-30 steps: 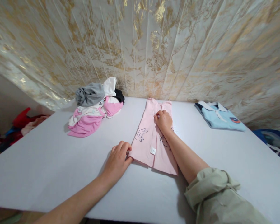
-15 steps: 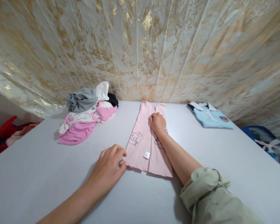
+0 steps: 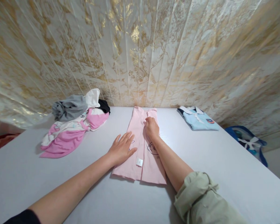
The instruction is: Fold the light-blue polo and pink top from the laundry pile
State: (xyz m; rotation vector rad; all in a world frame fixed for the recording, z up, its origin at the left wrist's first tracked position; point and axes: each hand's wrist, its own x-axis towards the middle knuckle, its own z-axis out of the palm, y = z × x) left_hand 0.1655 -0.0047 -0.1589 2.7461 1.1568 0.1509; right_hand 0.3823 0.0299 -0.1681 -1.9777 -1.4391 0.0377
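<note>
A pale pink garment [image 3: 140, 168] with a rabbit print lies folded lengthwise in the middle of the white table [image 3: 224, 174]. My left hand [image 3: 121, 148] lies flat on its left half, fingers stretched out. My right hand [image 3: 151, 128] rests further up the garment near its centre fold, knuckles bent and fingertips pressed into the cloth. A small white label [image 3: 139, 161] shows on the fold near the lower end.
A heap of pink, white, grey and black clothes [image 3: 72, 124] lies at the back left. A folded light blue polo shirt [image 3: 197, 118] sits at the back right. A marbled gold-and-white wall [image 3: 140, 53] backs the table. A blue bag [image 3: 247, 140] stands beyond the right edge.
My left hand left the garment's lower left corner and moved up onto the cloth, now flat with fingers spread. The right hand stays at the centre fold. The view shifted.
</note>
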